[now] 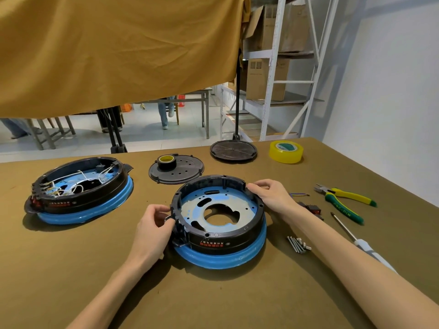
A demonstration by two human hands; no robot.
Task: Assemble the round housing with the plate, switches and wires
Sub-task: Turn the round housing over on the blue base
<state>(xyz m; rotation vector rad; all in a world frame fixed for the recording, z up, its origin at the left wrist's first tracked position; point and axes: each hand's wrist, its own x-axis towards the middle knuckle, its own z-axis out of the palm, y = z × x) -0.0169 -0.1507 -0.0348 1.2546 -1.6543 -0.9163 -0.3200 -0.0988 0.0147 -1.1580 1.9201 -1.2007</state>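
The housing (218, 222), a black ring on a blue base, sits on the table (95, 269) in front of the person, with the plate (218, 205) lying flat inside it. The left hand (152, 230) curls its fingers round the left rim, thumb and forefinger pinching the notched edge. The right hand (269, 194) grips the far right rim with bent fingers. A few switches (312, 207) and a short wire (299, 194) lie just right of that wrist. Further right are pliers (344, 200), a screwdriver (349, 233) and a bunch of screws (298, 244). A second housing (80, 188), full of white wires, stands well to the left. Behind lie a cover (177, 170) with black tape (166, 161) on it, a round base (233, 150) and yellow tape (286, 151)
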